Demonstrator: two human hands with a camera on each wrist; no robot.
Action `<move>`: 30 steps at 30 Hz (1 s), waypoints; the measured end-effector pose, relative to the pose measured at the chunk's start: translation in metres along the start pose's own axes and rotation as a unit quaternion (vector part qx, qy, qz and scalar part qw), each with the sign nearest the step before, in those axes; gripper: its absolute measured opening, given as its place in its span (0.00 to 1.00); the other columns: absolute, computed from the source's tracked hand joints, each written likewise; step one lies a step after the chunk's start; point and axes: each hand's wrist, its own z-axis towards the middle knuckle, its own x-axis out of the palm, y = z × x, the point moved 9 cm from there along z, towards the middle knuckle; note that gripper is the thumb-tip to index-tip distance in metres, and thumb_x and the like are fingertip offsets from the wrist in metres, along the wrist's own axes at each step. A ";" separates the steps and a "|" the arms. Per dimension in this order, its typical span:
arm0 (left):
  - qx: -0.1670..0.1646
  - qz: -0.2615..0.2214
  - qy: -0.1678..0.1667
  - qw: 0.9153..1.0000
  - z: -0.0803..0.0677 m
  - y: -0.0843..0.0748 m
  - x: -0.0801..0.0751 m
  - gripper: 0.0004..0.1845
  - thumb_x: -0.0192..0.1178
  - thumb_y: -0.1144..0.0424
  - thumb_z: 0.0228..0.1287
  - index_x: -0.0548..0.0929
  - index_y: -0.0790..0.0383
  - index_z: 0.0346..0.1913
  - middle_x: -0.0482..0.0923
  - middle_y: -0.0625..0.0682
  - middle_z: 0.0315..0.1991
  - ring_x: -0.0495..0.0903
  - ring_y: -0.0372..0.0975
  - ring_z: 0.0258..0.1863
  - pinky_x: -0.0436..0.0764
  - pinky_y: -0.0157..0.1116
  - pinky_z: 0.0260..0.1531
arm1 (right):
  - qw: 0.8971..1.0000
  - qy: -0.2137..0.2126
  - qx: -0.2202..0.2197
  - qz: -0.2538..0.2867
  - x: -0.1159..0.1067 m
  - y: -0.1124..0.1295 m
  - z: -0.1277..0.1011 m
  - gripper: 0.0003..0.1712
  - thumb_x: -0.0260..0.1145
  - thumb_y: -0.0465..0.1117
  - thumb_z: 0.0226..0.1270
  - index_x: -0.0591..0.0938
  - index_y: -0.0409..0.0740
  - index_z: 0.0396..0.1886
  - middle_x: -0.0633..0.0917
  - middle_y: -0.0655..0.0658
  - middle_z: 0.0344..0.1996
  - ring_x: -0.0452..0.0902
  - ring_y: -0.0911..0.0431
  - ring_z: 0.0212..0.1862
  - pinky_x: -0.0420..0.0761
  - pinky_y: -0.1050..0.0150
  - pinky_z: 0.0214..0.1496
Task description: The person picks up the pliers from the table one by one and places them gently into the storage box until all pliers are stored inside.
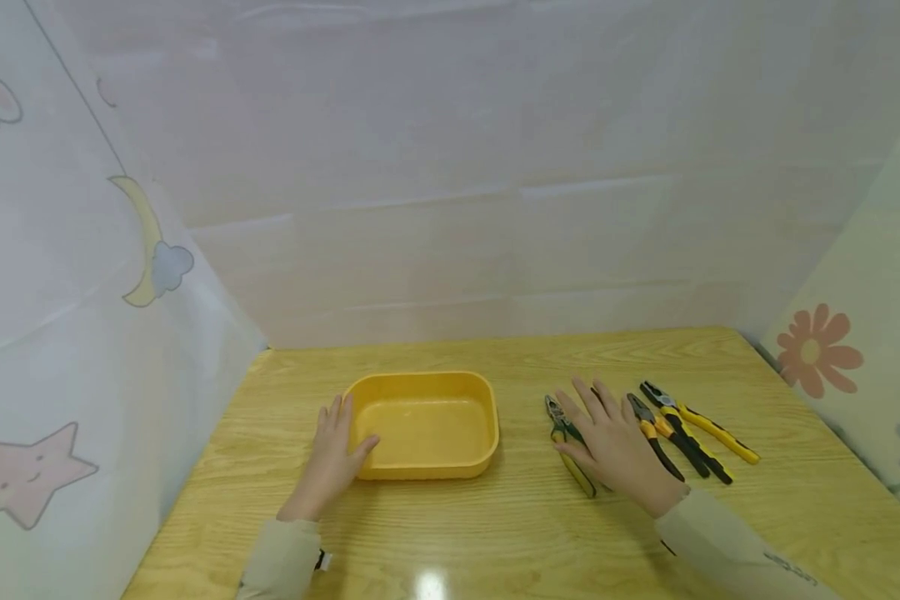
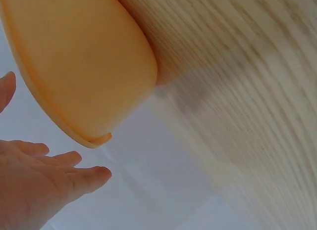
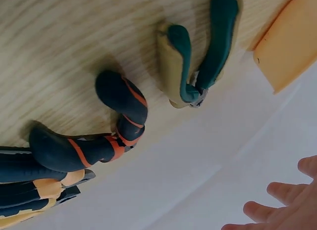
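A yellow plastic bin (image 1: pixel 423 471) sits on the table. My left hand (image 1: pixel 333 458) is at its left side, fingers straight and thumb near the front-left corner; in the left wrist view the fingers (image 2: pixel 89 180) appear beside the bin wall (image 2: pixel 84 62), and contact is unclear. To the right, my right hand (image 1: pixel 611 446) spreads its fingers above several pliers and holds nothing. Green-and-yellow pliers (image 1: pixel 577 471) lie partly under it. Pliers with black handles and red bands (image 3: pixel 131 111) show in the right wrist view, mostly hidden by the hand from above.
Right of the hand lie orange-and-black pliers (image 1: pixel 675 433) and yellow-and-black pliers (image 1: pixel 708 427), close together. The wooden table (image 1: pixel 450 533) meets a pale hanging sheet (image 1: pixel 450 275) at the back, with patterned sheets at both sides.
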 end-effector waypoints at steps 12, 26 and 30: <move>-0.051 -0.076 0.010 0.996 0.005 0.020 -0.011 0.39 0.55 0.65 0.73 0.43 0.78 0.73 0.42 0.74 0.72 0.44 0.65 0.71 0.49 0.60 0.66 | 0.999 -0.021 -0.029 0.001 0.005 0.003 -0.010 0.43 0.33 0.67 0.73 0.63 0.41 0.73 0.66 0.28 0.65 0.64 0.28 0.62 0.64 0.25 0.52; -0.129 -0.173 0.020 0.976 0.016 0.047 -0.023 0.34 0.56 0.72 0.69 0.53 0.77 0.72 0.58 0.77 0.65 0.71 0.64 0.56 0.79 0.48 0.48 | 0.999 0.013 -0.031 0.011 0.015 0.008 -0.017 0.47 0.72 0.52 0.59 0.63 0.42 0.73 0.66 0.29 0.66 0.66 0.28 0.60 0.72 0.29 0.47; -0.143 -0.210 0.022 0.967 0.020 0.053 -0.024 0.32 0.55 0.74 0.68 0.55 0.80 0.70 0.61 0.77 0.62 0.73 0.62 0.53 0.82 0.44 0.43 | 0.999 0.013 -0.040 0.010 0.015 0.009 -0.018 0.44 0.62 0.57 0.67 0.58 0.45 0.76 0.65 0.29 0.67 0.65 0.29 0.61 0.72 0.30 0.48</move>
